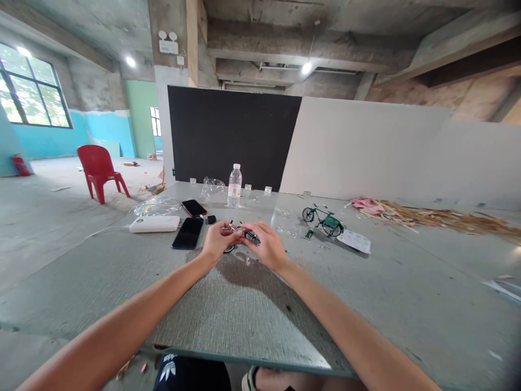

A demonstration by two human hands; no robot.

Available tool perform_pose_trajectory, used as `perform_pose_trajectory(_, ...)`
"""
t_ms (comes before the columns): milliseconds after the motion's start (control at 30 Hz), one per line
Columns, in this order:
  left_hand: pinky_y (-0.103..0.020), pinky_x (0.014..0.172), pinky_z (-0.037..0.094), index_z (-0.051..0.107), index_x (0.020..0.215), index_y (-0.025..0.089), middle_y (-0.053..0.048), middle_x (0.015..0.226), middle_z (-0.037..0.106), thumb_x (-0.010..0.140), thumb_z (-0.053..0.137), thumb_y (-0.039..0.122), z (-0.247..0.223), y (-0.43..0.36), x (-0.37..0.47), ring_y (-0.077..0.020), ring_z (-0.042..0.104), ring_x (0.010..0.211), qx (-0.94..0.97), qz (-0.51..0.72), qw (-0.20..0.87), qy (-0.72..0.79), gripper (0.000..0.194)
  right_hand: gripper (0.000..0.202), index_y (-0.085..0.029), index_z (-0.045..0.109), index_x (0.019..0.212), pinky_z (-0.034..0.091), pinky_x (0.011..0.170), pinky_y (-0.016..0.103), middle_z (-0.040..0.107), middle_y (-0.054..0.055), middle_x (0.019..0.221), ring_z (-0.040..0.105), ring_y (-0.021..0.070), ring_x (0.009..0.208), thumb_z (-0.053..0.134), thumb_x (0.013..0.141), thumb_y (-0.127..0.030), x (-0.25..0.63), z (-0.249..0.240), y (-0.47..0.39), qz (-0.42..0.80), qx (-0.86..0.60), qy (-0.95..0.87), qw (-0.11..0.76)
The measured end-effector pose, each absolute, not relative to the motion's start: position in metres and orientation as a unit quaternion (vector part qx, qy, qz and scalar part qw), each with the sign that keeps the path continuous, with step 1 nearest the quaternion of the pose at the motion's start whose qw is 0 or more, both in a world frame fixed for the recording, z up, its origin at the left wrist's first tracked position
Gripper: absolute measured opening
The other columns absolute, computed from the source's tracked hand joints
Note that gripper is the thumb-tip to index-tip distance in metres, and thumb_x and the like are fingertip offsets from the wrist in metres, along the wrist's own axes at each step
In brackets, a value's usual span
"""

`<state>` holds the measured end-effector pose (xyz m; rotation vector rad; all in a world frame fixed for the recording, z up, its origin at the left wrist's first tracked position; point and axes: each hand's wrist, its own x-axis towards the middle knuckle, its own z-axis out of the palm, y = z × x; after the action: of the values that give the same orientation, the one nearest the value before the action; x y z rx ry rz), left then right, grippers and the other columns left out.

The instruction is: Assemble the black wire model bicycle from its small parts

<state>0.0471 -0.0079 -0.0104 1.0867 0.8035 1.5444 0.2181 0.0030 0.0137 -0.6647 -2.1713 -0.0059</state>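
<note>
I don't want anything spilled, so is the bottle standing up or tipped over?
Standing up: the bottle rests on its base on the table, with its white cap at the top.

On tabletop (122,293): toy bike (253,238) between left hand (217,239) and right hand (266,244). Left of hands, near phone (188,233); far phone (194,207) behind it; power bank (155,224) further left. Bottle (234,187) behind hands. Right: second bike (325,221), flat piece (354,241) just beside its rear wheel. Board (232,136) behind bottle. Chair (97,163) on floor, far left.
</note>
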Motion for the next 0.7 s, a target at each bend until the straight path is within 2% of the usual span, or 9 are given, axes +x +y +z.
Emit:
perform_pose_trajectory(100, -0.031, 0.071, 0.058, 0.063, 0.083, 0.012, -0.006, 0.074, 0.072, 0.057, 0.088, 0.037, -0.010, -0.008, 0.046, -0.0175, 0.070, 0.068, 0.463, 0.633, 0.519, 0.340, 0.044, 0.024, -0.026, 0.065, 0.115, 0.051, 0.087, 0.036, 0.071, 0.005, 0.100, 0.064, 0.0208, 0.096, 0.059, 0.092, -0.028, 0.219, 0.015, 0.006, 0.051, -0.276, -0.858, 0.430)
perform_pose_trajectory(200, -0.033, 0.072, 0.059, 0.065, 0.087, 0.011, -0.007, 0.074, 0.072, 0.062, 0.085, 0.042, -0.008, -0.008, 0.043, -0.0183, 0.070, 0.070, 0.465, 0.640, 0.508, 0.341, 0.045, 0.019, -0.023, 0.070, 0.102, 0.052, 0.081, 0.032, 0.073, 0.005, 0.097, 0.067, 0.0192, 0.089, 0.058, 0.091, -0.034, 0.222, 0.016, 0.011, 0.163, -0.300, -0.828, 0.444)
perform_pose_trajectory(367, -0.034, 0.071, 0.059, 0.066, 0.105, 0.017, -0.005, 0.083, 0.071, 0.068, 0.081, 0.038, -0.004, -0.007, 0.037, -0.0184, 0.068, 0.077, 0.492, 0.648, 0.465, 0.348, 0.045, 0.035, -0.017, 0.071, 0.096, 0.053, 0.068, 0.031, 0.073, 0.007, 0.086, 0.065, 0.0180, 0.073, 0.062, 0.086, -0.049, 0.226, 0.015, 0.020, 0.299, -0.322, -0.779, 0.447)
perform_pose_trajectory(467, -0.032, 0.071, 0.058, 0.070, 0.097, 0.016, -0.007, 0.090, 0.071, 0.067, 0.081, 0.038, -0.004, -0.005, 0.035, -0.0189, 0.067, 0.081, 0.517, 0.643, 0.440, 0.354, 0.039, 0.040, -0.016, 0.070, 0.096, 0.053, 0.065, 0.031, 0.072, 0.007, 0.083, 0.064, 0.0172, 0.067, 0.064, 0.082, -0.054, 0.226, 0.013, 0.023, 0.344, -0.324, -0.753, 0.458)
perform_pose_trajectory(567, -0.033, 0.072, 0.057, 0.069, 0.087, 0.014, -0.007, 0.084, 0.071, 0.067, 0.081, 0.040, -0.005, -0.003, 0.035, -0.0184, 0.067, 0.076, 0.515, 0.642, 0.440, 0.358, 0.035, 0.041, -0.017, 0.070, 0.096, 0.054, 0.067, 0.032, 0.072, 0.007, 0.085, 0.065, 0.0174, 0.070, 0.063, 0.083, -0.055, 0.226, 0.011, 0.025, 0.373, -0.320, -0.738, 0.462)
perform_pose_trajectory(700, -0.033, 0.074, 0.056, 0.067, 0.083, 0.013, -0.006, 0.078, 0.070, 0.067, 0.081, 0.042, -0.005, -0.005, 0.036, -0.0162, 0.067, 0.070, 0.506, 0.634, 0.467, 0.352, 0.036, 0.040, -0.017, 0.068, 0.099, 0.055, 0.071, 0.032, 0.073, 0.008, 0.089, 0.067, 0.0189, 0.077, 0.063, 0.084, -0.053, 0.227, 0.009, 0.026, 0.382, -0.317, -0.736, 0.460)
